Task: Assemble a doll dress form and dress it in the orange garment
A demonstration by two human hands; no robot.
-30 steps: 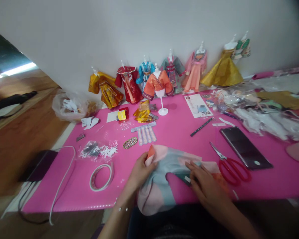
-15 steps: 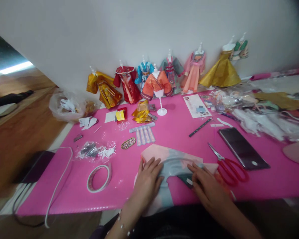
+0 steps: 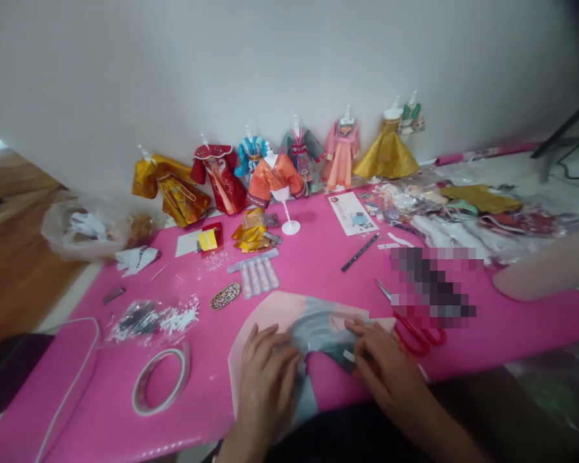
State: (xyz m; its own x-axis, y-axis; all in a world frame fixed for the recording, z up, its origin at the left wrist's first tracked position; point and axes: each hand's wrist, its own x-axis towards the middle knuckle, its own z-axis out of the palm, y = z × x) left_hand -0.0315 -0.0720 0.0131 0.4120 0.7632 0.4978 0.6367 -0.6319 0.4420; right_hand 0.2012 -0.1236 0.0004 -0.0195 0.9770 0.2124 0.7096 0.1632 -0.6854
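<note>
A pink and grey-blue piece of fabric (image 3: 280,312) lies flat at the front of the pink table. My left hand (image 3: 270,373) rests on its left part, palm down, with the fingers apart and slightly bent. On the fabric's right part lies my right hand (image 3: 381,360), its fingers spread and nothing gripped between them. A dark green piece with a small white strip (image 3: 349,355) shows beside the right fingertips. Red-handled scissors (image 3: 415,334) lie just right of that hand.
Small dressed doll forms, one an orange top (image 3: 276,177), stand along the wall. A tape roll (image 3: 160,381) and a bag of white bits (image 3: 149,318) lie left. A black pen (image 3: 360,252), plastic-bagged fabrics (image 3: 463,218) and a blurred-out patch are on the right.
The view has turned to the right, so the table's items appear further left. My left hand's fingers are more bent over the fabric, while my right hand stays on its right part.
</note>
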